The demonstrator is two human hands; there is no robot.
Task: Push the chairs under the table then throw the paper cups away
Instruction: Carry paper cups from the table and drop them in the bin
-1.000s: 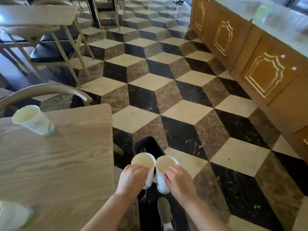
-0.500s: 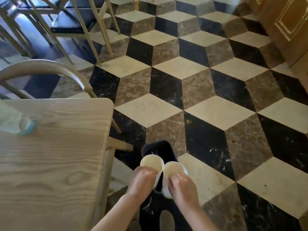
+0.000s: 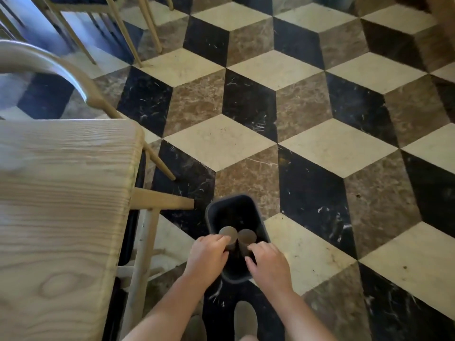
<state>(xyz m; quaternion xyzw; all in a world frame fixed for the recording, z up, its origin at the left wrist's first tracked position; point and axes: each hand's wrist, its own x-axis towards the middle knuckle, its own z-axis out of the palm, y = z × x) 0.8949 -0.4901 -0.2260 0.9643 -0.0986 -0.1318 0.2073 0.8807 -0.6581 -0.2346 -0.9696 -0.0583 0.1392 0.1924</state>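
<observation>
Over the dark bin [image 3: 248, 205], left hand [image 3: 206, 257] clamps one paper cup [image 3: 228, 233], right hand [image 3: 268, 264] clamps the second cup [image 3: 247, 238]; both upright, rims touching, beside the wooden table [image 3: 61, 217].

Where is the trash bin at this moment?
In the head view the dark trash bin stands on the tiled floor at bottom centre, just right of the wooden table, directly under both hands and their paper cups.
</observation>
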